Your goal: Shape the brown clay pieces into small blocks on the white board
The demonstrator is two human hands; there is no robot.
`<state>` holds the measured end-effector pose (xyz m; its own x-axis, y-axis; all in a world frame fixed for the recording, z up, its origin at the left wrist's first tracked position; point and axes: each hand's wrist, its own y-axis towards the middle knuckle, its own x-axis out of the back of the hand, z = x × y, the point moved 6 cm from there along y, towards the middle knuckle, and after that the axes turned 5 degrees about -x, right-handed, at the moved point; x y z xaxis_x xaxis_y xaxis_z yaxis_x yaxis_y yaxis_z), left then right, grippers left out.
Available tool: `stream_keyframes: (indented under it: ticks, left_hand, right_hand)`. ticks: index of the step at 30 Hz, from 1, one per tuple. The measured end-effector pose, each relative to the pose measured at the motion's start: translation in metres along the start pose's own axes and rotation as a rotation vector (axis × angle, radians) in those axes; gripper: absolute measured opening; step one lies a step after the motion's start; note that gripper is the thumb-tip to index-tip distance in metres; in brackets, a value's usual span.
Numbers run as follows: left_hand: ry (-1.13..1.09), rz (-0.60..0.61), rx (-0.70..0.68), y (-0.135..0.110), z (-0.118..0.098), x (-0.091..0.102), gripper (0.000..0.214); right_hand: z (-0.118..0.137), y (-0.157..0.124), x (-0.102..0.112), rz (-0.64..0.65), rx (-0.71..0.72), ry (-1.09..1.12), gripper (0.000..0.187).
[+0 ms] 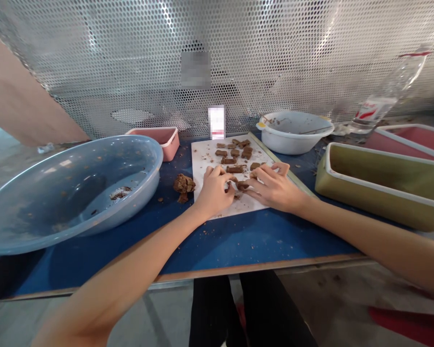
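Observation:
On a white board (207,156) lie several small brown clay pieces (233,169), some shaped like short blocks. My left hand (215,190) is closed at the board's near left part, fingers curled on brown clay, thumb bent in. Facing it from the right, my right hand (273,188) has its fingers bent round a small clay piece (243,185) between the two hands. My fingers hide part of the clay. Left of the board sits a rough, crumbly clay lump (183,184) on the blue tabletop (235,243).
A large blue basin (155,178) stands left, a small pink container (171,144) behind it. At right are a white basin (292,142), a green trough (379,202), a pink trough (419,137) and a plastic bottle (379,103). A perforated metal panel (137,58) rises behind.

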<state>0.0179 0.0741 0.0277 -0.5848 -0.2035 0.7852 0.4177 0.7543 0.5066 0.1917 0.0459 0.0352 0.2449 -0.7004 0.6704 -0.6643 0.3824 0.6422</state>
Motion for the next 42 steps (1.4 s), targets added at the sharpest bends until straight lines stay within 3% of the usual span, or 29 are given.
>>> stream_keyframes:
  ticks: [9,33,42]
  left_hand:
    - [0.053,0.063,-0.04,-0.002,-0.004,-0.003,0.019]
    - [0.037,0.034,-0.013,-0.003,0.002,-0.011,0.017]
    - [-0.015,0.06,0.006,0.0,0.002,-0.011,0.017]
  right_hand:
    - [-0.004,-0.003,-0.002,0.016,-0.014,0.014,0.017]
    - [-0.001,-0.001,-0.001,-0.002,0.019,0.048,0.019]
    - [0.009,0.004,0.0,-0.041,0.075,-0.041,0.014]
